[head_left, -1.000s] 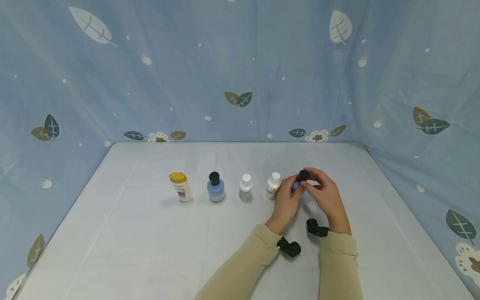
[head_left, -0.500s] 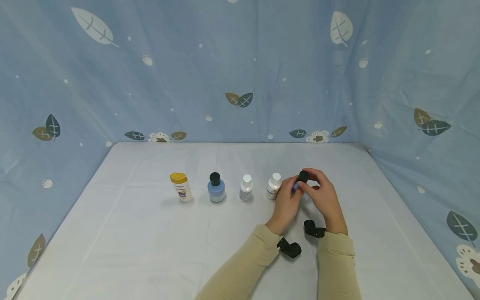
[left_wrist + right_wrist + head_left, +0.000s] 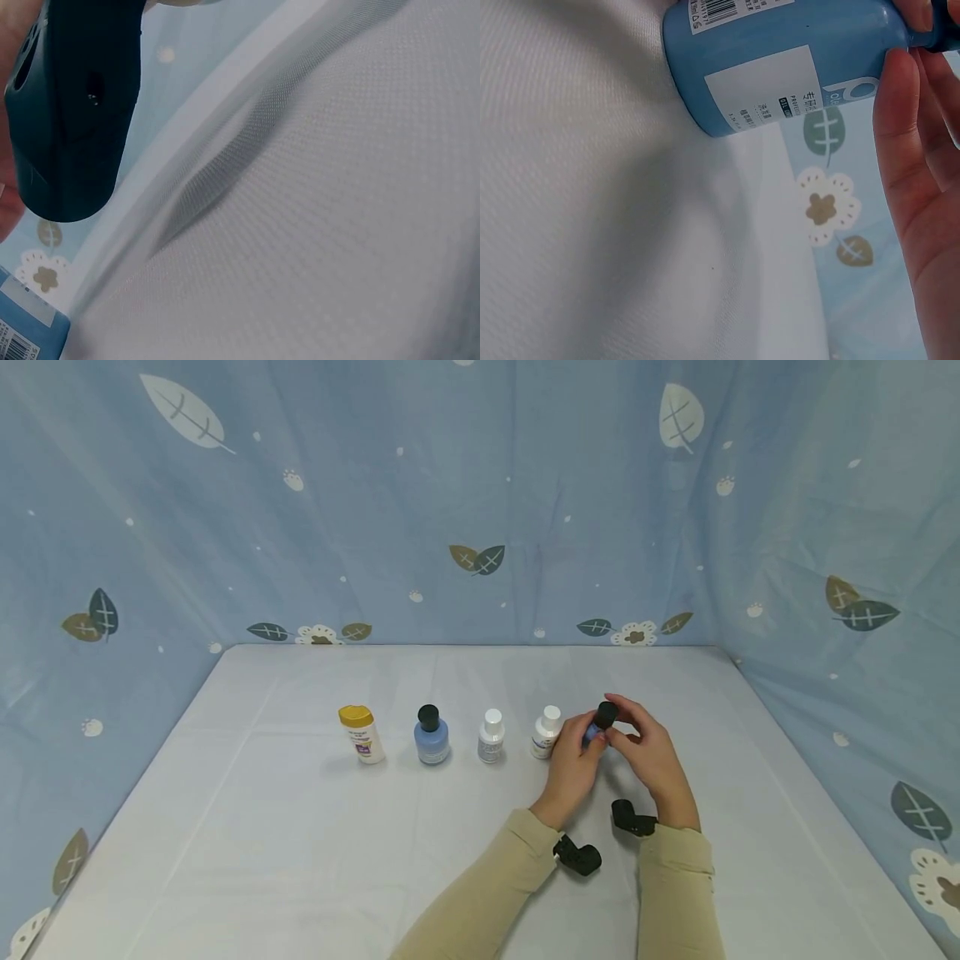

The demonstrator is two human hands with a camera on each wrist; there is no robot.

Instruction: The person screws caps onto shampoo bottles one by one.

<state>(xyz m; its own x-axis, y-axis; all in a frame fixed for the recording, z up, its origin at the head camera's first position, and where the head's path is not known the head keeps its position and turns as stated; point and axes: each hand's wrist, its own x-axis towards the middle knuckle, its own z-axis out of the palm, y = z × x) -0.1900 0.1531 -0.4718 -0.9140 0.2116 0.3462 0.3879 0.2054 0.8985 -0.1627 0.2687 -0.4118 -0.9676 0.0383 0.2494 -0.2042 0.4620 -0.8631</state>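
Toward the right of the row, a small blue bottle (image 3: 591, 732) with a black cap (image 3: 607, 713) stands on the white tabletop, partly hidden by both hands. My left hand (image 3: 572, 771) grips its body from the left side. My right hand (image 3: 651, 757) has thumb and fingers around the cap, near the neck. In the right wrist view, the labelled blue bottle (image 3: 772, 56) shows its base on the cloth, with the right hand (image 3: 922, 180) at the neck. Only a corner of the blue bottle (image 3: 30, 319) appears in the left wrist view.
Left of the hands stand a white-capped bottle (image 3: 545, 737), another white-capped bottle (image 3: 491, 739), a blue bottle with black cap (image 3: 432, 741) and a white bottle with yellow cap (image 3: 363, 739). A patterned blue curtain (image 3: 420, 510) borders the white tabletop (image 3: 285, 852).
My right hand and wrist shift slightly left, then back right, while the fingers change position around the cap. The left hand and the other bottles stay put.
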